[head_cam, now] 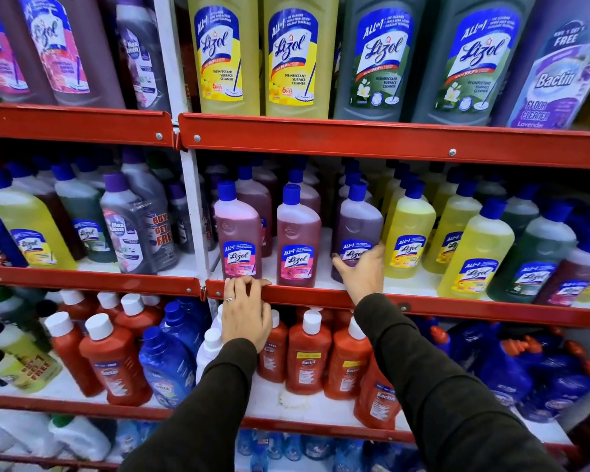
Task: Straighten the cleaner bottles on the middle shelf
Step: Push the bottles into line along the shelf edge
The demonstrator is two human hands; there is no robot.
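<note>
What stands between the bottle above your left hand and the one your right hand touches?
One pink Lizol bottle, in the head view.

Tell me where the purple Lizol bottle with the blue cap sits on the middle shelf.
In the head view, the purple Lizol bottle stands centre-right on the middle shelf, between a pink Lizol bottle and a yellow one, with the right hand on its label.

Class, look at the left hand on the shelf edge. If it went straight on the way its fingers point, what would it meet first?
Most likely the pink bottle right behind the red shelf edge. The left hand has its fingers curled over that edge, pointing up and inward at the bottle's base; depth is hard to judge.
</note>
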